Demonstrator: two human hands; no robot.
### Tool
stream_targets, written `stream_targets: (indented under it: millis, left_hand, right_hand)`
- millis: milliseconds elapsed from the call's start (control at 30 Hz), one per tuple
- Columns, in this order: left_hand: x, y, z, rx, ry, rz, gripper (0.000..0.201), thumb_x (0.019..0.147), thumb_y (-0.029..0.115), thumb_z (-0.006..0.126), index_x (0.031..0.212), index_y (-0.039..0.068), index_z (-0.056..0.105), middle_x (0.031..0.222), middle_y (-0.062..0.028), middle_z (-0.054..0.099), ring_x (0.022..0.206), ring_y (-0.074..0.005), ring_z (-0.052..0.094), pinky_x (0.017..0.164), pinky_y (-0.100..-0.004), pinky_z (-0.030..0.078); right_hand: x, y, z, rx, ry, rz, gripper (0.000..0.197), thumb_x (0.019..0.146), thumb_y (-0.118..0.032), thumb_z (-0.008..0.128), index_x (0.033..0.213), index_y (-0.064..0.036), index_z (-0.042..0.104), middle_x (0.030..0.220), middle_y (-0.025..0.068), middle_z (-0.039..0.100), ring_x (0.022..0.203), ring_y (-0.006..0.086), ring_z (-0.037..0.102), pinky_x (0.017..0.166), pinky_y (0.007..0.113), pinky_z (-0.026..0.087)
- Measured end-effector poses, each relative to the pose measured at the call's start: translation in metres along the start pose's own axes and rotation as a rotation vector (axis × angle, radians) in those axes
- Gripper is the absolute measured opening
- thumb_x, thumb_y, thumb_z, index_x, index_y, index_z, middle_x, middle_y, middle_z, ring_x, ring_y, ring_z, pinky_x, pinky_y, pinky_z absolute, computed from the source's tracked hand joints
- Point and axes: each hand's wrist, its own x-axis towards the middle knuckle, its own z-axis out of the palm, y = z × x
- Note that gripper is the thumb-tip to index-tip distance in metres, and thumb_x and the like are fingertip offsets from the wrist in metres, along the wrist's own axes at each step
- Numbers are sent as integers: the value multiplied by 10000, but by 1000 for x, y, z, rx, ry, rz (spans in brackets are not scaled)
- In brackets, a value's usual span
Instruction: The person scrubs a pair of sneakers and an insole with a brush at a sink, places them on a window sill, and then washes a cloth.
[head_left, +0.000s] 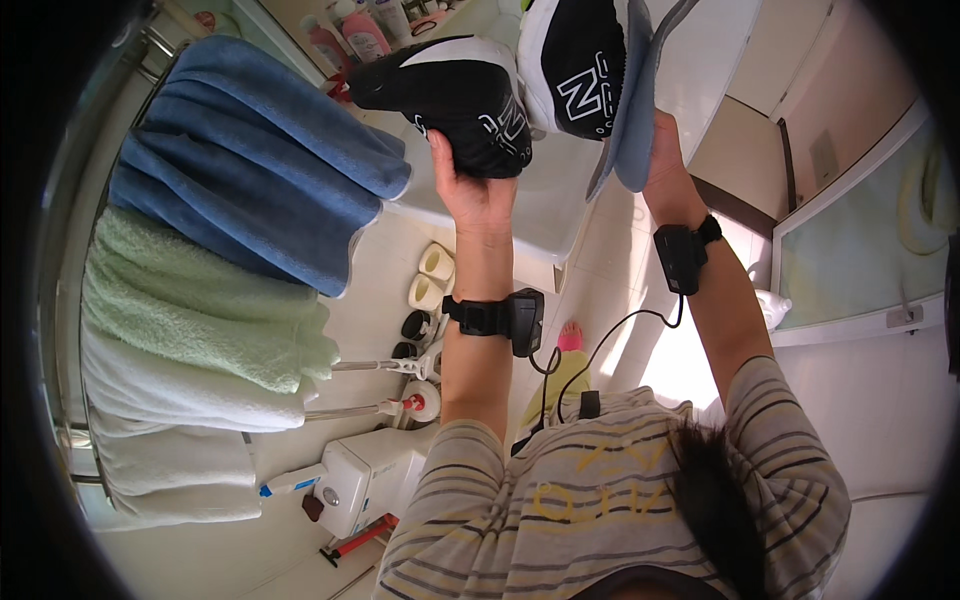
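My left hand (477, 202) is closed on a black cap (455, 95) with white embroidered lettering and a white panel. Its thumb shows against the cap's lower edge, while the other fingers are hidden behind. A second cap (570, 65), black and white with a large embroidered letter, is beside the first at the upper middle. Grey-blue brims (632, 130) stand along its right side, and my right hand (662, 155) grips them from the right, its fingers mostly hidden. Both arms reach up and forward, each with a black strapped device on the wrist.
Blue, green and white towels (250, 160) hang on a metal rack at left. A white sink (560, 180) lies below the caps, with bottles (362, 32) behind. Toilet rolls (430, 278), a plunger (422, 402) and a white box (360, 480) are at lower left.
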Motion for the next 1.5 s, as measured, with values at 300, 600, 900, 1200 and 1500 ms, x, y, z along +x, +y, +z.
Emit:
stream_targets:
  millis: [300, 600, 900, 1200, 1500]
  left_hand:
    - [136, -78, -84, -33, 143, -164, 459, 924, 422, 437, 1281, 135, 466, 1289, -51, 491, 1192, -268, 434, 1045, -457, 286]
    - [191, -211, -117, 8, 234, -384, 701, 891, 554, 415, 1360, 44, 306, 1365, -131, 374, 1241, -309, 355, 1039, -453, 284]
    - [200, -339, -99, 888, 249, -560, 671, 872, 624, 380, 1052, 4, 562, 907, -50, 571, 751, -109, 537, 650, -215, 431]
    - [199, -338, -79, 1275, -324, -977, 408, 964, 344, 400, 1092, -7, 565, 915, -21, 590, 855, -87, 513, 783, -251, 426]
    - [325, -202, -234, 1915, 124, -495, 268, 879, 215, 500, 915, 7, 665, 791, -78, 675, 759, -191, 638, 686, -306, 489]
  right_hand:
    - [116, -1, -58, 133, -22, 176, 305, 886, -231, 566, 1162, -122, 492, 1109, 7, 570, 1075, 209, 510, 959, 419, 351]
    - [169, -70, -156, 62, -56, 382, 351, 893, -172, 558, 1213, -99, 435, 1129, 76, 542, 1066, 260, 525, 938, 445, 404]
    - [227, -133, -227, 235, -16, 334, 355, 876, -173, 576, 1197, -87, 450, 1084, 90, 574, 1007, 252, 557, 889, 441, 440]
    - [212, -179, -311, 309, 499, 290, 298, 895, -166, 527, 1156, -24, 500, 1111, 122, 573, 1047, 280, 537, 951, 455, 388]
    - [183, -258, -349, 231, 698, 109, 403, 873, -105, 545, 1252, -39, 424, 1193, 127, 517, 1145, 304, 471, 1007, 500, 329]
